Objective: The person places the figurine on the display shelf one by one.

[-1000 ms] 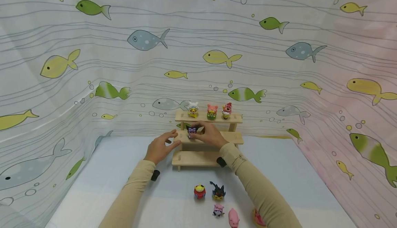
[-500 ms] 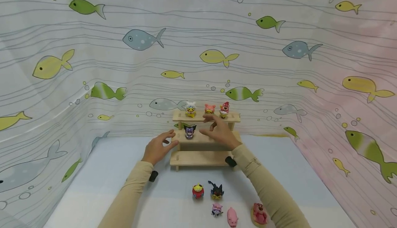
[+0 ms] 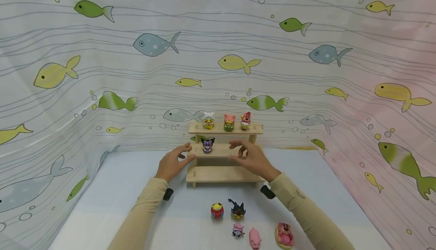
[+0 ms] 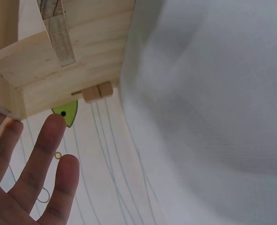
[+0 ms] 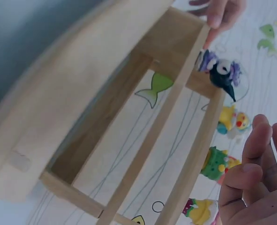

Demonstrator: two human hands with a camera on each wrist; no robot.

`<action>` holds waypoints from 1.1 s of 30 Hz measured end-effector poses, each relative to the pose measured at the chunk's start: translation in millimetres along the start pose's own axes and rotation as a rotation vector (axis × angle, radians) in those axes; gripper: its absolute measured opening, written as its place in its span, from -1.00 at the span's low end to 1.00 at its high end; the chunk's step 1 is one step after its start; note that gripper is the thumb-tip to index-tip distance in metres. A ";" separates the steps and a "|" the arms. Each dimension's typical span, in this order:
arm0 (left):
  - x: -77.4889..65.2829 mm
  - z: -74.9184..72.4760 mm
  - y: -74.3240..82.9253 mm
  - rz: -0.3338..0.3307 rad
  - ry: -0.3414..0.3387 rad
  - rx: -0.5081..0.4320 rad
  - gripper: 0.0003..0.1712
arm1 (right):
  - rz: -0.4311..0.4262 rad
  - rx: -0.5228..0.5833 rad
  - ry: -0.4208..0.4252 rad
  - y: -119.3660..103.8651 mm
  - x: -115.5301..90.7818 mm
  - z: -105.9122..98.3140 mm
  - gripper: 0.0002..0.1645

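Observation:
A dark-eared purple figurine (image 3: 207, 145) stands at the left of the middle tier of a three-step wooden display stand (image 3: 218, 174). My left hand (image 3: 173, 162) touches the left end of that tier, its fingers spread and fairly straight in the left wrist view. Over the right half of the same tier hovers my right hand (image 3: 252, 158), thumb and forefinger apart with nothing between them. Along the top tier are a white-topped figurine (image 3: 208, 120), a pink-and-green one (image 3: 229, 122) and a red-hatted one (image 3: 245, 121).
On the table in front of the stand are a red-and-yellow figurine (image 3: 217, 210), a black one with a tail (image 3: 237, 209), a small pink-purple one (image 3: 238, 230), a pink pig (image 3: 254, 238) and a pink bear (image 3: 284, 235). Fish-patterned cloth (image 3: 218, 30) hangs behind.
My right hand has let go of the dark-eared figurine, which stays on the middle tier, and has drawn away to the right. The left hand stays at the tier's left end.

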State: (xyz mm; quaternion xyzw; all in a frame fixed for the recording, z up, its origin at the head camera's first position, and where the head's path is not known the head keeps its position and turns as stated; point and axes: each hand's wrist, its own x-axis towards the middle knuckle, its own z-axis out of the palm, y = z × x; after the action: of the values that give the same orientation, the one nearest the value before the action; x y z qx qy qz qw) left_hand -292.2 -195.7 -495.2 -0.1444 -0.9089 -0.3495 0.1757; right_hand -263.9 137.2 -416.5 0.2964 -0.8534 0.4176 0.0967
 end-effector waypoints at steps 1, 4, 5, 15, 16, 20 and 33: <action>-0.2 0.5 0.0 0.000 -0.006 -0.001 -0.37 | -0.001 0.000 -0.006 0.0 -4.1 -0.6 -0.38; -0.6 1.1 -0.4 -0.003 -0.014 -0.002 -0.36 | 0.016 0.004 -0.028 0.9 -15.3 -3.1 -0.42; -0.4 0.9 -0.6 -0.001 -0.014 -0.003 -0.36 | 0.026 0.009 -0.036 1.7 -18.4 -3.8 -0.43; 0.2 0.7 -1.4 -0.013 -0.016 -0.002 -0.34 | 0.018 -0.032 -0.138 12.0 -58.9 -3.9 -0.53; 0.1 0.7 -1.6 -0.014 -0.016 -0.004 -0.35 | 0.010 -0.040 -0.159 12.3 -63.4 -3.2 -0.52; -0.1 0.6 -1.6 -0.018 -0.011 -0.002 -0.35 | 0.017 -0.075 -0.234 9.0 -79.3 -2.4 -0.47; -2.5 -1.0 3.2 -0.015 -0.018 -0.036 -0.36 | 0.089 -0.183 -0.307 -4.6 -110.5 -1.2 -0.41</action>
State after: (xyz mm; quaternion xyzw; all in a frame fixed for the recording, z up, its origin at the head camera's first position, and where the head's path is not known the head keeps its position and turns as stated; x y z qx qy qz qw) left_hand -288.6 -194.5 -493.7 -0.1440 -0.9050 -0.3660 0.1621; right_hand -172.3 182.9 -458.3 0.3085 -0.9049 0.2920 -0.0269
